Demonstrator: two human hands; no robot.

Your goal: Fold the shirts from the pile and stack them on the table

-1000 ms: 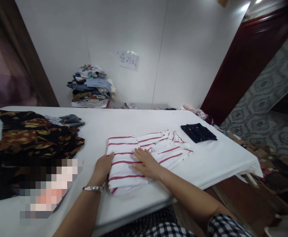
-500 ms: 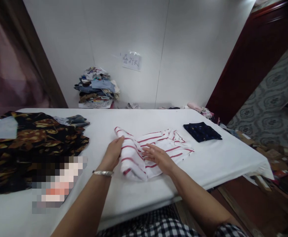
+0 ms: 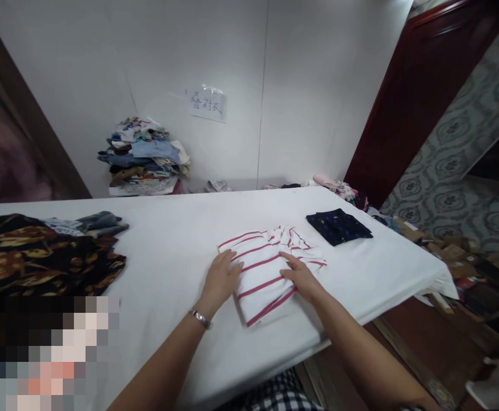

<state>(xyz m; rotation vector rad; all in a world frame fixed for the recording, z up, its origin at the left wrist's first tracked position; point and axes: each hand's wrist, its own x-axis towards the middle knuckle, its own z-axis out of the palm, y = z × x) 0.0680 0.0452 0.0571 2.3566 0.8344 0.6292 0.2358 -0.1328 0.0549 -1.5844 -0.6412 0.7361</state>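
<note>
A white shirt with red stripes (image 3: 260, 274) lies partly folded on the white-covered table (image 3: 168, 274), its bunched collar end toward the far right. My left hand (image 3: 220, 281) rests at the shirt's left edge, fingers spread on the cloth. Across from it, my right hand (image 3: 301, 277) touches the right part of the shirt, with thumb and fingers apart. Neither hand grips the fabric. Beyond the shirt to the right sits a dark navy folded garment (image 3: 339, 226).
Dark floral clothing (image 3: 48, 257) is heaped at the left, with denim-like cloth (image 3: 101, 222) behind it. A tall clothes pile (image 3: 147, 154) stands against the back wall, near a paper sign (image 3: 208, 104). Cardboard boxes (image 3: 450, 254) lie beyond the table's right edge.
The raised left part of the striped shirt has been laid over flat to the right. My left hand has let go of its edge and now lies on it. The view has turned slightly right.
</note>
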